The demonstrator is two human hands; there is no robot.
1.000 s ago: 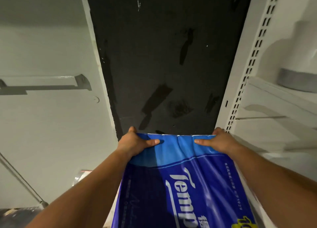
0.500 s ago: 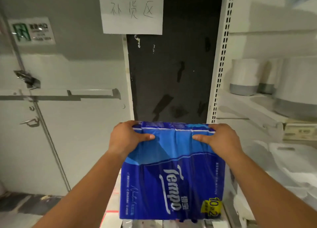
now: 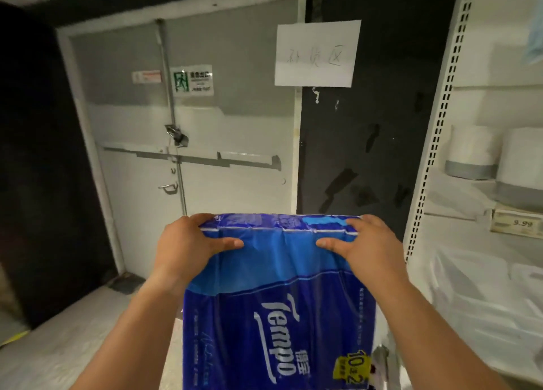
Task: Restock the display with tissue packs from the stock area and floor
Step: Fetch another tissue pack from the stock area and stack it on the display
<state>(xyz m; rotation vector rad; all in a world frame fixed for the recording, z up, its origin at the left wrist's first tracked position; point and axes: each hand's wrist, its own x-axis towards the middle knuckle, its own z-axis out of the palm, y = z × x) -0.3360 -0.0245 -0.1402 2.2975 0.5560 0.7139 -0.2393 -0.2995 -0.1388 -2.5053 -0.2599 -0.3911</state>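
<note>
A: Where's the tissue pack [image 3: 276,301]?

B: In the air, in front of the person and well below the paper sign [image 3: 317,53]. It's a blue Tempo bundle hanging long side down. Left hand [image 3: 188,243] has its top left corner, right hand [image 3: 364,243] its top right corner.

A: And the grip?

B: Both alike: fingers curled over the top edge, thumbs pressed onto the near face, so the film is pinched at each corner. The wrapper wrinkles between the thumbs.

A: Progress?

B: My reading: one pack is lifted from stock and in carry. No placing is visible. The display itself isn't clearly in view, so I can't tell how many packs are left to bring.

A: Room to move?

B: Right of the pack stands a shelf upright [image 3: 440,125] with punched slots, near the right hand. Behind it, shelves carry white tubs [image 3: 470,151] and a price tag [image 3: 517,223]. Left of the sign is the exit door [image 3: 182,125] with its push bar [image 3: 191,157]. Bare floor [image 3: 73,331] lies lower left of the pack; that side looks widest.

A: Risks?

B: The pack's right corner could likely clip the upright on a turn. Its bottom end is out of frame, so clearance below is unknown.
</note>
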